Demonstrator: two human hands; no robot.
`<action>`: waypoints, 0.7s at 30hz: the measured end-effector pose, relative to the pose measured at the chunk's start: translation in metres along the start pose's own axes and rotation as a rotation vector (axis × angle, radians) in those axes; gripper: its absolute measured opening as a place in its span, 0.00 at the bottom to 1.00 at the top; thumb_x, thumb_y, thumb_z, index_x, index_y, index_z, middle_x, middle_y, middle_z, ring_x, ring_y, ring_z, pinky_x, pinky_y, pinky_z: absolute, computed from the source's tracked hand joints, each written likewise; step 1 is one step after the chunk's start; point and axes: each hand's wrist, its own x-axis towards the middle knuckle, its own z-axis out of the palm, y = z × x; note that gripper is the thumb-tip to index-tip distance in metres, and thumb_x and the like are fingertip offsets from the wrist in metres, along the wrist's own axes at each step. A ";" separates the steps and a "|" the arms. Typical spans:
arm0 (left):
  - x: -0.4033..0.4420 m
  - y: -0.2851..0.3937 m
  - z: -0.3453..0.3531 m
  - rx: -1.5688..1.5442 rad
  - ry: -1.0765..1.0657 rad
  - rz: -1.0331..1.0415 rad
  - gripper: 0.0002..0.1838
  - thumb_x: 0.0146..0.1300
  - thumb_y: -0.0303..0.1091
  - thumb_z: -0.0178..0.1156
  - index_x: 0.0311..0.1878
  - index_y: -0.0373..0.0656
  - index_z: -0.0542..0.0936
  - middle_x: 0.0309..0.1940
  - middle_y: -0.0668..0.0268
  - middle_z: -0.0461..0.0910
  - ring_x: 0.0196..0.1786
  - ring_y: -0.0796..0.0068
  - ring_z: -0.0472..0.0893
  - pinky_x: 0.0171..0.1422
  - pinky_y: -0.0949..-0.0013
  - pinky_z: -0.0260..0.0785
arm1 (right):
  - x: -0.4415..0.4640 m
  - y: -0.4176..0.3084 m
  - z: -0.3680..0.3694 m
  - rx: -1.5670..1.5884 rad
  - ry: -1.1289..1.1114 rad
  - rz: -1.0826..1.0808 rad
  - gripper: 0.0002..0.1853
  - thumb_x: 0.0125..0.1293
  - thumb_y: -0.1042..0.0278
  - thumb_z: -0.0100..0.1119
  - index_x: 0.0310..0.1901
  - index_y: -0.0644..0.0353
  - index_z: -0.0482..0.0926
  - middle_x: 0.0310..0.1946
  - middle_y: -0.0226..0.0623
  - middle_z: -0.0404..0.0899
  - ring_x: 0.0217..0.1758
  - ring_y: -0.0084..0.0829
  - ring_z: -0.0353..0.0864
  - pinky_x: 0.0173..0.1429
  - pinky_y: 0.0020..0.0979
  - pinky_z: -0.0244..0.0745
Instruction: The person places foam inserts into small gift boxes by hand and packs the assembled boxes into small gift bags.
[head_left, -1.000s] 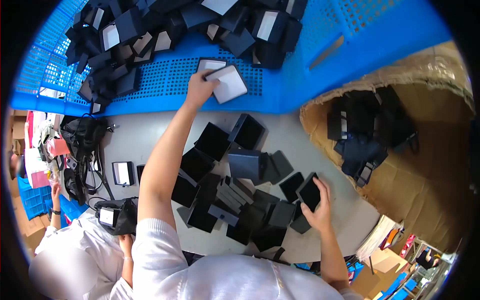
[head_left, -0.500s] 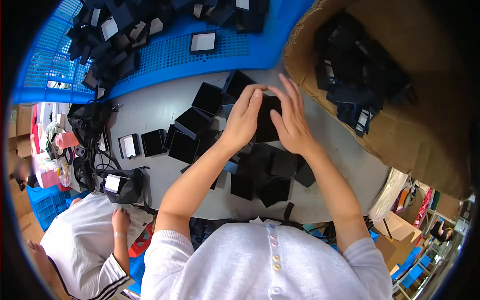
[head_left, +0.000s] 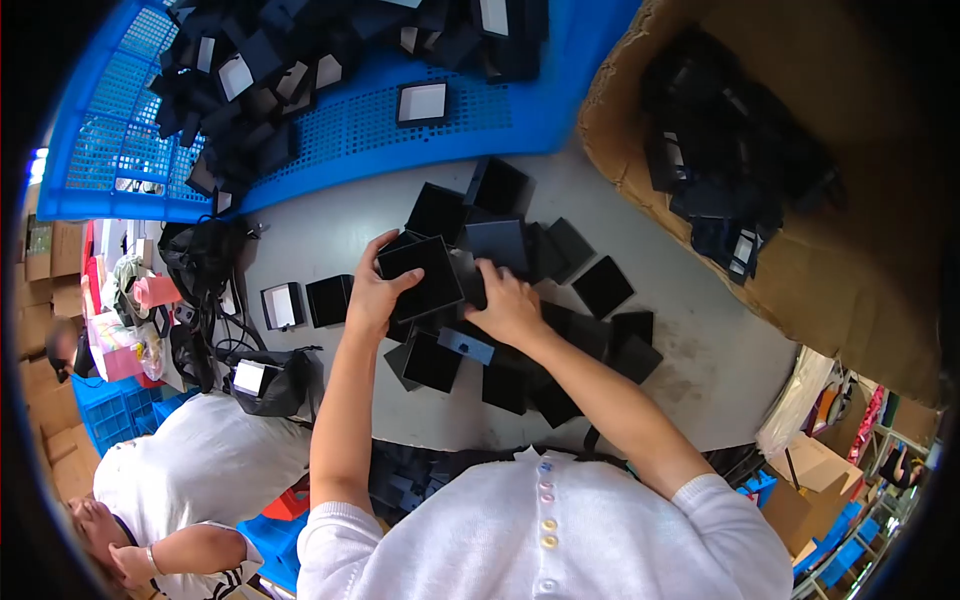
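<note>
My left hand [head_left: 376, 300] grips an open black box [head_left: 432, 285] by its left side, thumb over the rim and the hollow facing up. Just to the right, my right hand [head_left: 512, 308] has its fingers bent around a dark piece whose shape is partly hidden. Above those fingers lies a dark blue box lid [head_left: 497, 243]. Around both hands are more black boxes [head_left: 437, 212] and black square pieces [head_left: 604, 287], some overlapping. A small blue-grey strip [head_left: 466, 346] rests below my hands.
A blue perforated crate [head_left: 370, 130] heaped with black boxes stands at the back left. A cardboard carton [head_left: 780, 290] holding dark pieces is at the right. Black bags [head_left: 200, 260] with straps lie on the table's left, beside a seated person [head_left: 200, 450] in white.
My hands have come apart from the dark box between them. The left moved left and took an open black box; the right came down toward the pile. The seated person's arm moved toward the head.
</note>
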 end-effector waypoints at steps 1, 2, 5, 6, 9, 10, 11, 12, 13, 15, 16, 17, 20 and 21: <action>0.003 -0.004 -0.001 -0.038 -0.051 0.015 0.35 0.53 0.14 0.62 0.65 0.45 0.67 0.47 0.57 0.76 0.46 0.69 0.79 0.49 0.69 0.76 | -0.001 0.001 -0.008 -0.020 -0.059 0.055 0.34 0.52 0.57 0.64 0.61 0.50 0.65 0.50 0.51 0.74 0.48 0.56 0.78 0.52 0.48 0.76; 0.005 -0.007 0.000 -0.077 -0.102 0.032 0.36 0.53 0.14 0.61 0.66 0.47 0.66 0.49 0.57 0.75 0.49 0.69 0.78 0.50 0.69 0.76 | -0.004 0.016 -0.010 -0.008 0.072 -0.015 0.33 0.52 0.59 0.63 0.61 0.50 0.65 0.45 0.50 0.77 0.43 0.55 0.80 0.49 0.49 0.77; 0.005 0.010 0.007 -0.177 -0.108 -0.050 0.35 0.54 0.18 0.62 0.67 0.47 0.67 0.50 0.59 0.72 0.50 0.70 0.76 0.51 0.68 0.74 | -0.017 0.055 -0.058 0.462 0.216 0.006 0.28 0.49 0.77 0.59 0.56 0.57 0.72 0.41 0.44 0.82 0.38 0.33 0.84 0.39 0.31 0.78; 0.008 0.009 0.011 -0.220 -0.117 -0.125 0.35 0.54 0.21 0.63 0.66 0.48 0.67 0.48 0.60 0.72 0.49 0.70 0.76 0.51 0.68 0.74 | -0.020 0.079 -0.065 0.537 0.275 0.028 0.28 0.49 0.80 0.58 0.56 0.58 0.72 0.40 0.41 0.81 0.36 0.26 0.83 0.36 0.24 0.76; 0.014 -0.004 0.027 0.008 -0.137 -0.024 0.41 0.48 0.29 0.70 0.68 0.51 0.65 0.47 0.60 0.72 0.47 0.68 0.77 0.49 0.68 0.74 | -0.033 0.111 -0.087 0.357 0.422 0.052 0.27 0.52 0.77 0.60 0.57 0.58 0.72 0.45 0.43 0.79 0.43 0.35 0.81 0.45 0.32 0.77; 0.015 -0.002 0.036 0.194 -0.117 0.066 0.43 0.46 0.31 0.72 0.68 0.51 0.65 0.48 0.59 0.72 0.47 0.67 0.77 0.49 0.68 0.75 | -0.036 0.108 -0.090 0.294 0.434 -0.005 0.27 0.52 0.75 0.61 0.57 0.58 0.72 0.48 0.44 0.78 0.48 0.39 0.80 0.50 0.35 0.76; 0.015 0.004 0.043 0.361 -0.116 0.122 0.47 0.43 0.35 0.76 0.69 0.50 0.64 0.49 0.56 0.72 0.49 0.64 0.77 0.52 0.66 0.74 | -0.040 0.095 -0.093 0.225 0.351 -0.053 0.29 0.52 0.69 0.64 0.59 0.57 0.70 0.51 0.45 0.76 0.52 0.41 0.78 0.53 0.38 0.75; 0.019 0.003 0.044 0.363 -0.125 0.118 0.47 0.43 0.35 0.76 0.69 0.50 0.64 0.49 0.56 0.72 0.49 0.64 0.77 0.52 0.66 0.74 | -0.045 0.078 -0.089 0.158 0.265 -0.103 0.32 0.52 0.64 0.66 0.60 0.56 0.69 0.55 0.46 0.74 0.56 0.44 0.76 0.57 0.42 0.73; 0.027 0.002 0.045 0.561 -0.156 0.215 0.47 0.43 0.38 0.76 0.69 0.48 0.64 0.49 0.55 0.72 0.51 0.61 0.76 0.54 0.64 0.73 | -0.047 0.065 -0.076 0.139 0.211 -0.072 0.36 0.51 0.58 0.68 0.62 0.54 0.66 0.56 0.46 0.73 0.57 0.47 0.75 0.58 0.44 0.73; 0.046 0.004 0.043 0.932 -0.197 0.530 0.46 0.42 0.46 0.77 0.66 0.44 0.67 0.50 0.50 0.72 0.55 0.50 0.75 0.60 0.58 0.69 | -0.048 0.039 -0.042 0.069 0.124 0.005 0.42 0.49 0.51 0.69 0.65 0.51 0.62 0.57 0.48 0.72 0.57 0.50 0.75 0.58 0.46 0.73; 0.065 0.005 0.040 0.963 -0.146 0.635 0.41 0.44 0.50 0.75 0.61 0.41 0.72 0.52 0.49 0.72 0.58 0.47 0.73 0.61 0.56 0.68 | -0.043 0.031 -0.025 0.014 0.096 0.054 0.44 0.49 0.49 0.70 0.67 0.50 0.60 0.56 0.49 0.72 0.57 0.50 0.75 0.57 0.47 0.73; 0.085 0.013 0.042 0.886 -0.004 0.655 0.37 0.48 0.52 0.73 0.56 0.37 0.75 0.51 0.49 0.73 0.54 0.51 0.75 0.57 0.58 0.69 | -0.035 0.024 -0.016 0.012 0.038 0.118 0.44 0.49 0.50 0.69 0.66 0.50 0.59 0.56 0.51 0.72 0.55 0.52 0.76 0.57 0.47 0.73; 0.195 0.026 0.030 0.741 0.352 0.596 0.32 0.58 0.52 0.65 0.54 0.33 0.76 0.47 0.47 0.76 0.47 0.52 0.75 0.52 0.58 0.69 | -0.026 0.029 0.000 0.087 0.014 0.113 0.40 0.49 0.57 0.67 0.65 0.51 0.60 0.52 0.54 0.73 0.52 0.54 0.77 0.55 0.48 0.74; 0.254 0.015 0.014 0.795 0.512 0.694 0.34 0.57 0.55 0.64 0.54 0.32 0.75 0.51 0.43 0.75 0.52 0.48 0.75 0.57 0.55 0.67 | -0.030 0.028 -0.011 0.105 0.019 0.073 0.39 0.49 0.60 0.65 0.64 0.52 0.61 0.50 0.55 0.74 0.52 0.54 0.77 0.54 0.48 0.74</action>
